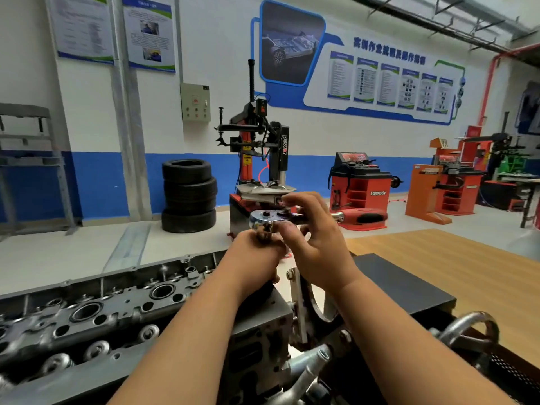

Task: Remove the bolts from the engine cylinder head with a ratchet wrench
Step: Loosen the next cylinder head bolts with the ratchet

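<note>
The grey engine cylinder head (96, 314) lies across the lower left on a stand, its round bores and bolt holes facing up. Above its right end I hold a chrome ratchet wrench (267, 219) level in the air. My right hand (312, 238) grips the wrench handle, thumb pressed by the head. My left hand (254, 255) is curled round the socket or extension hanging under the wrench head. What the socket sits on is hidden by my left hand.
A black stand plate (403, 285) and a metal handwheel (467, 331) lie to the right, beside a wooden bench top (467, 258). Beyond stand stacked tyres (188, 194), a tyre changer (260, 159) and red wheel balancers (361, 185).
</note>
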